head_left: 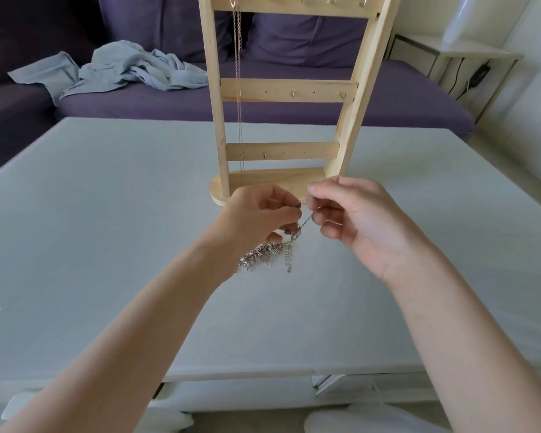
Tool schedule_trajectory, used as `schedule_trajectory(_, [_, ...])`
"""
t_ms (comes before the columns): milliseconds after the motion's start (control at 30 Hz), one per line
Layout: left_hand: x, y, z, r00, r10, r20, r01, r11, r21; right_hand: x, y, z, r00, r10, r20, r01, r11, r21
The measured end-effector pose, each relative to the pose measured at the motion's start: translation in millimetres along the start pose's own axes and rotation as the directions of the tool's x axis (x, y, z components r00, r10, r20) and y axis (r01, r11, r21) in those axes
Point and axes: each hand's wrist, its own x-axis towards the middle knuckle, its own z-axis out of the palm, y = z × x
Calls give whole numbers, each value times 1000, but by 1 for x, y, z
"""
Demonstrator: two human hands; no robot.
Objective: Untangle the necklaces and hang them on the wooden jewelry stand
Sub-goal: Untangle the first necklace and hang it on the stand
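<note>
While the crumpled pale-blue cloth point(119, 68) lies on the purple sofa point(263, 98) at far left, the untangling step is in hand above the grey worktop point(107, 229). The left hand point(260, 214) pinches a tangled bunch of silver chain necklaces point(266, 254), whose charms hang just over the worktop. A fine silver chain point(306, 220) runs up from that bunch to the right hand point(363, 223), whose grip is a narrow thumb-and-finger pinch on it. Behind both hands stands the pale wooden ladder-shaped jewelry stand point(288, 89), with one thin rose-gold chain point(238, 73) already hanging from a top hook. Next, the fine chain probably needs easing free without tightening the knot, then lifting to an empty hook. No readable writing or brand shows.
</note>
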Motion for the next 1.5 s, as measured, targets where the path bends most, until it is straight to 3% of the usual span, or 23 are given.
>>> schedule_trajectory(100, [1, -1, 0, 999, -33, -34, 30, 996, -81, 0, 0, 2, 1000, 20, 23, -21, 999, 36])
schedule_trajectory(267, [3, 1, -7, 992, -77, -100, 32, 921, -388, -1, 1, 4, 998, 57, 20, -55, 995, -86])
schedule_trajectory(433, [2, 1, -10, 995, 5, -98, -24, 980, -197, -1, 5, 8, 998, 57, 41, -48, 980, -195])
schedule_trajectory(700, [0, 1, -9, 988, 113, -104, -121, 990, -73, 0, 6, 4, 991, 51, 127, -30, 986, -163])
schedule_trajectory(900, [1, 1, -7, 985, 154, -75, -159, 985, -66, 0, 7, 4, 994, 59, 91, -44, 987, -153])
schedule_trajectory(1133, [-1, -1, -2, 981, 175, -81, -182, 978, -102, 1, 7, 3, 991, 57, 118, -22, 961, -274])
schedule_trajectory(1233, [1, 0, -3, 990, 128, -58, -138, 962, -234, 0, 6, 3, 988, 73, 135, -46, 980, -195])
schedule_trajectory(1367, [1, 3, -7, 992, 102, 76, -58, 895, -442, -2, -1, 0, 978, 77, 192, -93, 993, 76])
schedule_trajectory(1433, [0, 4, -7, 986, 121, 113, -68, 919, -388, 0, -2, -1, 980, 86, 178, -115, 981, 157])
schedule_trajectory(1500, [-1, 2, -5, 985, 129, 113, -102, 971, -217, 2, -1, -2, 985, 114, 131, -142, 963, 227])
